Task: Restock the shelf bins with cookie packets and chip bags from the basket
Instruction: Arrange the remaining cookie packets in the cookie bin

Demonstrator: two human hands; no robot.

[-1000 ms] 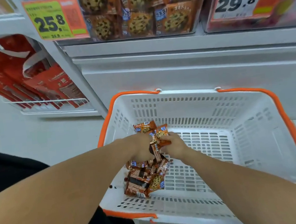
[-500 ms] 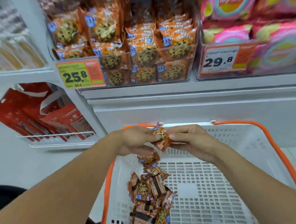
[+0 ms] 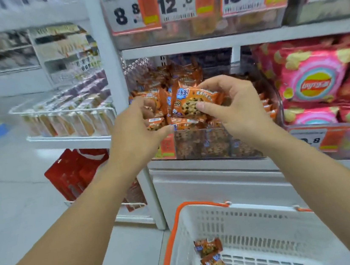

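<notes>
Both hands up at the cookie bin [image 3: 204, 144]: right hand [image 3: 236, 107] pinches a cookie packet [image 3: 190, 103], left hand [image 3: 134, 128] curled around more, likely steadying them for drop-in. Basket [image 3: 203, 222] below, packets left.

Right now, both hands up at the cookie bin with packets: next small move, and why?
Probably lower and release the cookie packets into the clear bin. The left hand and right hand pinch them just above its pile, and more packets wait in the basket.
</notes>
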